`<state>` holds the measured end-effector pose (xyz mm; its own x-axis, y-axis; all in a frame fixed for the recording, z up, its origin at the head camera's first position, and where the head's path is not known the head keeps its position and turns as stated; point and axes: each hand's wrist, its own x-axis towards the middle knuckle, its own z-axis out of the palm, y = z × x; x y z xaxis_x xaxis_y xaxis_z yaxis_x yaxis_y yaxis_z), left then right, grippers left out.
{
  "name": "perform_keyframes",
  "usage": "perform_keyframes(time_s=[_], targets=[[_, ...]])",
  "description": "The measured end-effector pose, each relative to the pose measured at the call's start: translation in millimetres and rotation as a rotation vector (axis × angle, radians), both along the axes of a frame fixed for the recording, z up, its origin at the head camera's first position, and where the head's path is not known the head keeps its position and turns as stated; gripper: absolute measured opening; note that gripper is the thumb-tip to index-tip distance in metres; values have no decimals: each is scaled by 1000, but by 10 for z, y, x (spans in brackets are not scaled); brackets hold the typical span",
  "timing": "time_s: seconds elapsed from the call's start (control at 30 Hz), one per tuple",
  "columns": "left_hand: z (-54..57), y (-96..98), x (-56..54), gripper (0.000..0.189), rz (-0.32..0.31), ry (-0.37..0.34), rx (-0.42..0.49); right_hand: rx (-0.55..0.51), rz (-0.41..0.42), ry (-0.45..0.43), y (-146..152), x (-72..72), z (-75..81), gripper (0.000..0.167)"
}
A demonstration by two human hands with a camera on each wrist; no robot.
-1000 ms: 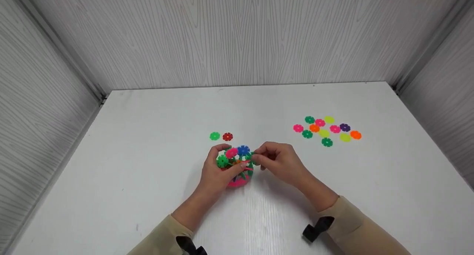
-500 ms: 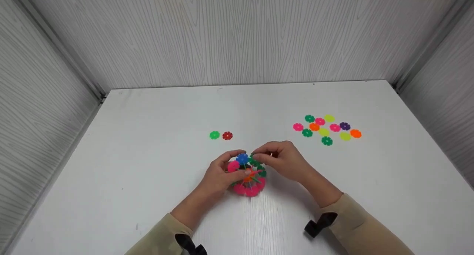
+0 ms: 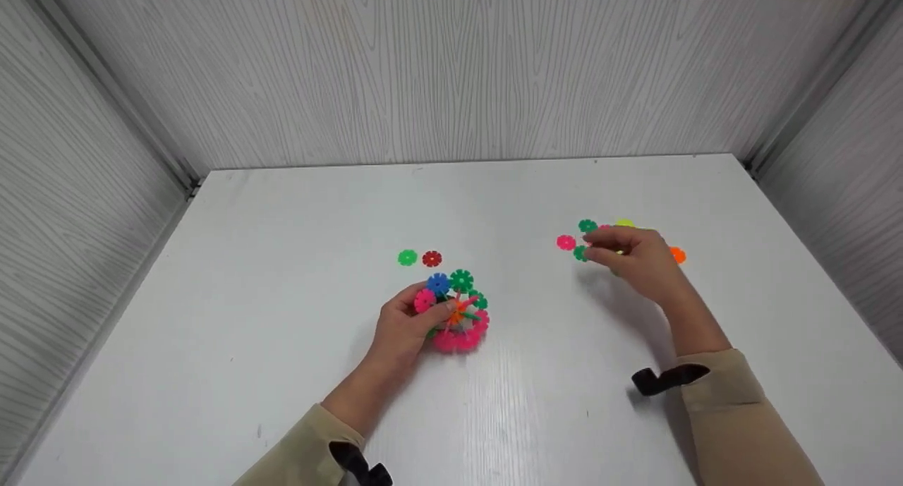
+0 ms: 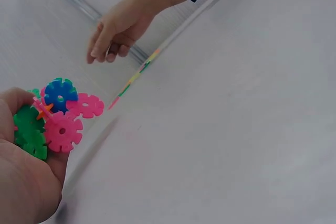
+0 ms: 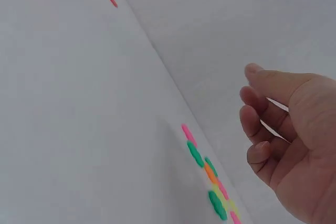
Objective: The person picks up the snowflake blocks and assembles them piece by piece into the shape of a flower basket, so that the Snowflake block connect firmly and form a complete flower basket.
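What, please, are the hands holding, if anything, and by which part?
The left hand grips the disc assembly by its left side, thumb near its centre; the right hand holds nothing.

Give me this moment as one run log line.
left hand: holds disc assembly | right hand: over loose discs, nothing visibly held | table: green disc beside red disc

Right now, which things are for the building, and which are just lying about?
Probably for the building:
joined discs, held in the left hand
right hand, above the table
scattered discs, near the right hand

Seemingly just lying about:
light green disc
red disc, beside it
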<state>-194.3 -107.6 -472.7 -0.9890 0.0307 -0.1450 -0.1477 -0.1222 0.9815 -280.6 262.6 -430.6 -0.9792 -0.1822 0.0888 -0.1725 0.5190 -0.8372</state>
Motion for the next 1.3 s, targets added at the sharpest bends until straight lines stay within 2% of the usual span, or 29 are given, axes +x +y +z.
perform_keyframes(time_s=[0.17,0.33,0.6,0.77,0.9,1.03,1.23,1.3], targets=[[17,-3,-14,50,60,-18,53,95,-76,-120,376,-33,-64,39],[13,12,-26,48,83,-14,56,175,-124,-205,528,-26,-123,41],[-3,0,-31,47,72,8,19,292,-105,-197,509,-43,-177,42],[10,-6,-28,47,63,19,24,297,-77,-193,449,-46,-201,41],[15,-12,-21,53,60,24,9,261,-56,-181,289,-27,-186,31],[17,-8,-17,53,60,26,-4,154,7,-156,-30,12,-146,26],[31,19,-4,51,56,47,-25,-126,223,-84,-671,183,-40,24],[41,30,4,52,56,49,-36,-179,290,-54,-865,257,-25,23]])
